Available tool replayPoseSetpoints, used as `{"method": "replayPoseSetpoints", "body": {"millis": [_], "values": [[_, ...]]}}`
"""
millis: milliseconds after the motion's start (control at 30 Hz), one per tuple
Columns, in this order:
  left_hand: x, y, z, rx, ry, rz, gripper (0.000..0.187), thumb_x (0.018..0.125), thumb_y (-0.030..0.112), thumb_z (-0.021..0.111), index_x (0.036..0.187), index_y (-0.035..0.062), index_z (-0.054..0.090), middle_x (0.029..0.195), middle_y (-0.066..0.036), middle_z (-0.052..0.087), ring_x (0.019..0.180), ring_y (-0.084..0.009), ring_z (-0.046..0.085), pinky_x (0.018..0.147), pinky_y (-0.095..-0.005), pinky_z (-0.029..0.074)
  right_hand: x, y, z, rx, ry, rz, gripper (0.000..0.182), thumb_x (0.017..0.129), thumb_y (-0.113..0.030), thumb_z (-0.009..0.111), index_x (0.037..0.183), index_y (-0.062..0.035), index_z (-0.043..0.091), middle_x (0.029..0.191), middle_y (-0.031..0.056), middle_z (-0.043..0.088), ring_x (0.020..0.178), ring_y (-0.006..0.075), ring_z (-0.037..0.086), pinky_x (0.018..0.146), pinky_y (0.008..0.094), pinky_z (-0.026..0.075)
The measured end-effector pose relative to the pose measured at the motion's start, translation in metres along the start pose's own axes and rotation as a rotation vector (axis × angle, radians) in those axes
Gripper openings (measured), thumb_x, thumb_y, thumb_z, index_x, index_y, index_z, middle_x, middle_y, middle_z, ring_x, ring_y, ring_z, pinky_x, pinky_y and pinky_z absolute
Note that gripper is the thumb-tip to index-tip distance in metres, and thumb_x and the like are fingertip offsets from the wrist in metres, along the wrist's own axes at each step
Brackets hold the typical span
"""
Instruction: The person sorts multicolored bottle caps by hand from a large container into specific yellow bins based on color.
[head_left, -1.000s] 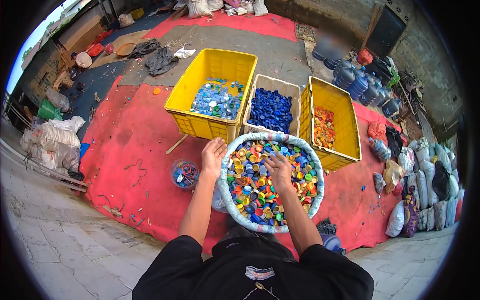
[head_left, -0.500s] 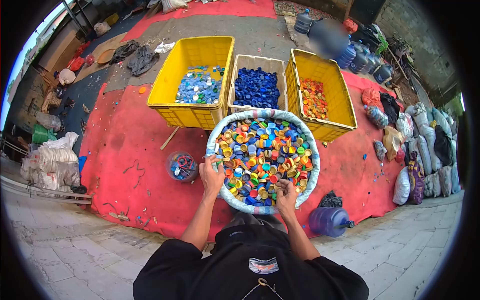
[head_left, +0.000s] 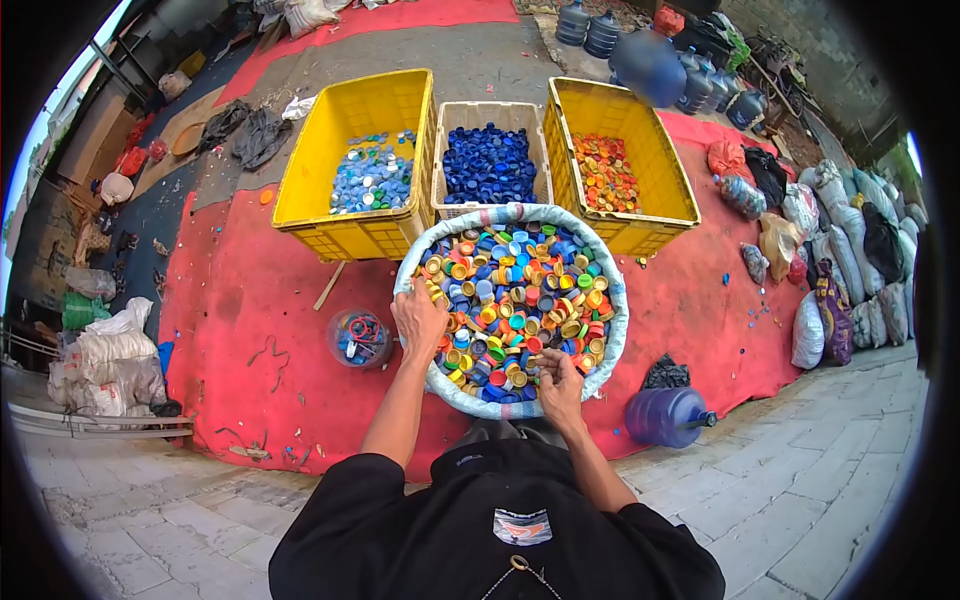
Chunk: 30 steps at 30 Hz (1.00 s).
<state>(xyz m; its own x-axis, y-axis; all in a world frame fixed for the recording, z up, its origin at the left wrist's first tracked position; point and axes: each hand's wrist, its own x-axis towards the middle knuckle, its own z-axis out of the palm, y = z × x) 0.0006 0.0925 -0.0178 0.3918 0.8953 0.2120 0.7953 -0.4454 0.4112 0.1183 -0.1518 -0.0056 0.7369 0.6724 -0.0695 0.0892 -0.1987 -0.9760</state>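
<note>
A round, cloth-rimmed container [head_left: 612, 290] full of mixed-colour plastic bottle caps [head_left: 515, 300] stands right in front of me. My left hand [head_left: 420, 318] is at its left rim, fingers bent and closed at the caps there; what they hold is mostly hidden. Over the near right part of the caps, my right hand [head_left: 560, 385] has its fingertips pinched together, on something too small to make out. Beyond the rim stand a yellow crate [head_left: 345, 235] with light blue, white and green caps, a white crate [head_left: 492, 208] with dark blue caps, and a yellow crate [head_left: 625, 232] with orange and yellow caps.
A clear tub [head_left: 360, 338] with small items sits on the red mat [head_left: 260, 380] to the left, near a stick [head_left: 328, 286]. A large blue water jug [head_left: 668, 416] lies at the right. Filled sacks [head_left: 845, 265] line the right side; more jugs [head_left: 705, 88] stand at the back.
The view has shifted slightly, moving the container and crates left and up in the picture. My left hand has moved forward along the left rim. My right hand stays low over the caps.
</note>
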Motion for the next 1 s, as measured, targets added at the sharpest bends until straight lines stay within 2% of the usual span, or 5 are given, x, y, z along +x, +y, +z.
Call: {"method": "replayPoseSetpoints", "body": {"millis": [333, 533, 700, 833, 1000], "values": [[-0.011, 0.001, 0.016, -0.042, -0.022, 0.026, 0.033, 0.075, 0.012, 0.069, 0.106, 0.0031, 0.062, 0.078, -0.009, 0.068, 0.085, -0.0311, 0.061, 0.08, -0.045, 0.043, 0.011, 0.001, 0.001, -0.083, -0.053, -0.006, 0.031, 0.084, 0.005, 0.05, 0.113, 0.0033, 0.057, 0.094, 0.0119, 0.068, 0.079, 0.0129, 0.065, 0.065, 0.0245, 0.05], [-0.011, -0.001, 0.008, -0.399, -0.072, -0.164, 0.029, 0.075, 0.01, 0.066, 0.104, 0.0047, 0.066, 0.076, -0.007, 0.068, 0.082, -0.0296, 0.061, 0.08, -0.0444, 0.043, 0.025, -0.002, -0.002, -0.08, -0.054, -0.031, 0.03, 0.084, 0.004, 0.05, 0.113, 0.0045, 0.057, 0.094, 0.0132, 0.068, 0.079, 0.0141, 0.065, 0.068, 0.0253, 0.051], [-0.017, 0.001, 0.0, -0.171, -0.038, 0.009, 0.05, 0.072, 0.015, 0.074, 0.119, 0.0072, 0.06, 0.094, -0.005, 0.068, 0.091, -0.0277, 0.057, 0.082, -0.043, 0.041, 0.036, -0.001, -0.005, -0.069, -0.065, -0.04, 0.03, 0.085, 0.003, 0.05, 0.113, 0.0044, 0.058, 0.095, 0.0122, 0.068, 0.078, 0.0129, 0.064, 0.066, 0.0255, 0.051], [-0.021, 0.004, 0.011, -0.088, -0.023, 0.195, 0.059, 0.072, 0.016, 0.076, 0.128, 0.008, 0.058, 0.093, -0.008, 0.069, 0.088, -0.0278, 0.055, 0.078, -0.0413, 0.039, 0.036, 0.0, -0.002, -0.111, -0.097, -0.02, 0.03, 0.084, 0.003, 0.05, 0.114, 0.0046, 0.057, 0.095, 0.0124, 0.068, 0.078, 0.0132, 0.064, 0.067, 0.0253, 0.051], [-0.012, 0.007, 0.011, -0.062, -0.125, 0.152, 0.055, 0.074, 0.013, 0.073, 0.127, 0.0068, 0.058, 0.095, -0.012, 0.069, 0.09, -0.0292, 0.056, 0.08, -0.042, 0.04, 0.031, 0.006, 0.002, -0.096, -0.119, -0.051, 0.032, 0.083, 0.004, 0.051, 0.114, 0.0043, 0.057, 0.095, 0.0124, 0.068, 0.077, 0.014, 0.064, 0.067, 0.0254, 0.052]]}}
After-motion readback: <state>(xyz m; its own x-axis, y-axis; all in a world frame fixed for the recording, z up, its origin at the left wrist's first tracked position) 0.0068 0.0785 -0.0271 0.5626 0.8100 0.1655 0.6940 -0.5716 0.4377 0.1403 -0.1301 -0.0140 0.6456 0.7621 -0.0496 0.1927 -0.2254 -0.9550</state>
